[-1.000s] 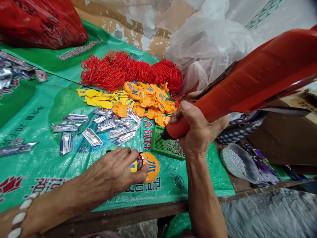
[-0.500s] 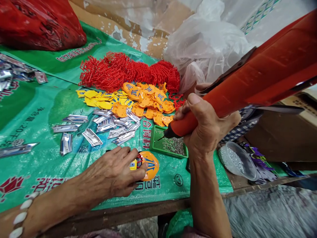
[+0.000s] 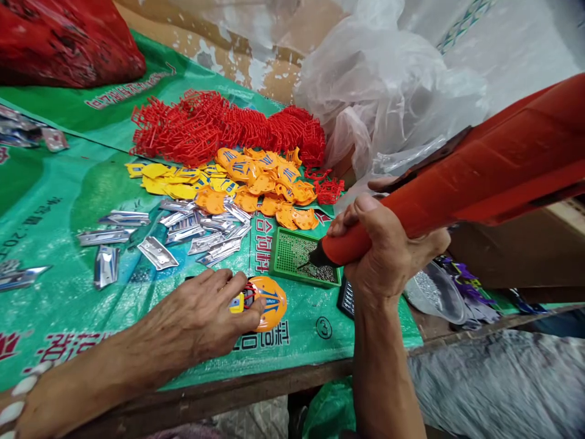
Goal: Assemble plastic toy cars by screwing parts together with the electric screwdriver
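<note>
My right hand (image 3: pixel 388 250) grips a red electric screwdriver (image 3: pixel 439 183) near its black nose. The thin bit points down-left into a green basket (image 3: pixel 274 268) of small metal screws (image 3: pixel 322 271); whether it touches them I cannot tell. On the green sheet, my left hand (image 3: pixel 214 314) is closed over a toy part with an orange oval cover (image 3: pixel 271 303), a yellow piece and red bars. My palm and fingers hide most of that assembly. Beyond it lie loose silver trim pieces (image 3: pixel 158 252), yellow plates (image 3: pixel 171 183) and orange covers (image 3: pixel 256 171).
A heap of red plastic frames (image 3: pixel 196 128) lies at the back, beside a clear plastic bag (image 3: pixel 365 91). A red bag (image 3: pixel 68 42) sits at the far left. On the right are a clear tub (image 3: pixel 434 296), a cardboard box (image 3: pixel 512 250) and a dark gridded tray (image 3: pixel 346 300).
The screwdriver's bit has shifted slightly lower and right over the screws, and its body has tilted lower. My left hand still holds the toy part. The view has shifted a little.
</note>
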The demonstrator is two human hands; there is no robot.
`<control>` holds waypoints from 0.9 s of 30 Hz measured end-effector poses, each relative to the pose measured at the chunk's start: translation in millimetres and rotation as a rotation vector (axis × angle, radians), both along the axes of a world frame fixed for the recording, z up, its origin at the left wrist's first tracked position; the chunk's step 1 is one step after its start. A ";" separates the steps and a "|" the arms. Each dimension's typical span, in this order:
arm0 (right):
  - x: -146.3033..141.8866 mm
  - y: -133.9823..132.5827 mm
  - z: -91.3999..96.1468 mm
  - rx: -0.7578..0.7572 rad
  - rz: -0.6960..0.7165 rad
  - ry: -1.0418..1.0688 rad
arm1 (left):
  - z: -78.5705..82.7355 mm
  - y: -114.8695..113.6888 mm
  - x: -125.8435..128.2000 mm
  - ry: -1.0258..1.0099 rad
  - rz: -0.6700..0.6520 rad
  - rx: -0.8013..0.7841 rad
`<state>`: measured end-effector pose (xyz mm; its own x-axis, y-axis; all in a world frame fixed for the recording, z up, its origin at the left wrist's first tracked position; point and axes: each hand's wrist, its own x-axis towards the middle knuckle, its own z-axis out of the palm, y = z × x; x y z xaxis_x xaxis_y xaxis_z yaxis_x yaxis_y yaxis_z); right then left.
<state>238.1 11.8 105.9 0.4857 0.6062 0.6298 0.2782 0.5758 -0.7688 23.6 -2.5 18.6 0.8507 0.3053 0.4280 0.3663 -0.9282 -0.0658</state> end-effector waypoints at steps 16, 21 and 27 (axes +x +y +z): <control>1.1 12.7 -2.6 0.010 -0.022 0.040 | -1.0 -0.6 -0.1 -0.025 -0.009 0.006; 1.2 15.1 -3.3 0.013 -0.014 0.031 | 0.6 -0.3 0.0 -0.009 -0.006 -0.006; 0.2 14.7 -3.0 0.014 -0.036 -0.005 | -0.1 -1.9 -0.2 0.056 0.021 -0.009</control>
<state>238.4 26.5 102.9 0.5040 0.5796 0.6403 0.3030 0.5756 -0.7595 23.4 -4.4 18.5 0.8666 0.3272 0.3768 0.3819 -0.9209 -0.0786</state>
